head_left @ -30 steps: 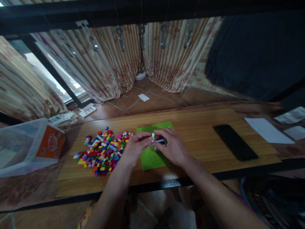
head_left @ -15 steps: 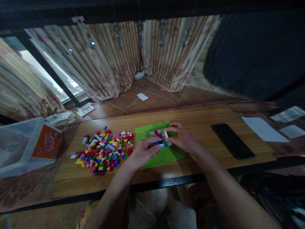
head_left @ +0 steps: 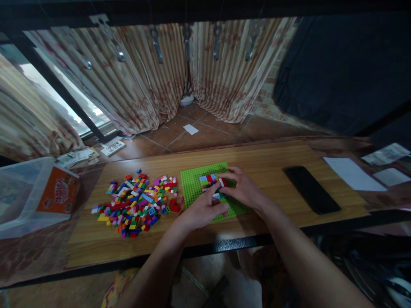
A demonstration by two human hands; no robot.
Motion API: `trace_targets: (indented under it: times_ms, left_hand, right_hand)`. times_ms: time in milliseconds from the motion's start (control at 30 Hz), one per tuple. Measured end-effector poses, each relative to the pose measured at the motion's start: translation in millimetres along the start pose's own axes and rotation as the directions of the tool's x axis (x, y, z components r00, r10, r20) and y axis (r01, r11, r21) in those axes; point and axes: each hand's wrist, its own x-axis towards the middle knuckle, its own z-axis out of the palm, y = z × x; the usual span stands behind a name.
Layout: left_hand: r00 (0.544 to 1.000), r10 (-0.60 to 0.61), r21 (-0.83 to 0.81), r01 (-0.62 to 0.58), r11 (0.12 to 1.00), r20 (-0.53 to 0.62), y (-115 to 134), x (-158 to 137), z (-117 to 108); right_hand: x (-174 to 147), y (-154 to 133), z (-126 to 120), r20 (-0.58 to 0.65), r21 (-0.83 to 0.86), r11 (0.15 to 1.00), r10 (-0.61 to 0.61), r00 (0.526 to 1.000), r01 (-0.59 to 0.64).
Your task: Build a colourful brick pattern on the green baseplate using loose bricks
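Note:
A low build of toy bricks (head_left: 209, 178), in light blue, red, white and other colours, sits on the green baseplate (head_left: 191, 179). My left hand (head_left: 203, 210) reaches over its near side, index finger stretched onto the bricks and thumb held apart above the plate. My right hand (head_left: 245, 188) curls about the build's right end, thumb on the near side and index finger on the far side, with a white and red edge between them. My fingers hide much of the build's near part.
Left of the baseplate spreads a pile of loose toy bricks (head_left: 135, 205) on the wooden board (head_left: 269, 164). A clear plastic box (head_left: 24, 188) with an orange label stands at far left. To the right lie a black phone (head_left: 311, 189) and white paper (head_left: 353, 173).
My left hand has moved slightly right and nearer, its index finger now extended over the bricks and its thumb spread away. My right hand stays at the build's right end. The view has shifted slightly.

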Motion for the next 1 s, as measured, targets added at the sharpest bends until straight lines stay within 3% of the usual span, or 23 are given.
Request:
trace_targets:
  times_ms: [267,400,833,1000]
  left_hand:
    - [1.000,0.016,0.020,-0.017,1.000,0.024,-7,3,-2]
    - [1.000,0.002,0.044,-0.003,0.999,0.030,-7,4,-3]
    - [1.000,-0.014,0.055,0.014,0.998,0.009,-17,7,-2]
    - [1.000,-0.013,0.038,0.013,0.999,-0.001,-15,7,-1]
  right_hand:
    - [2,3,-8,0.032,0.068,0.997,-0.049,0.998,0.047]
    - [1,1,-8,0.076,0.059,0.998,0.007,0.997,-0.012]
    - [2,-8,-1,0.005,-0.006,0.995,0.100,0.995,-0.100]
    - [5,-2,-2,0.001,0.083,0.990,0.117,0.993,-0.117]
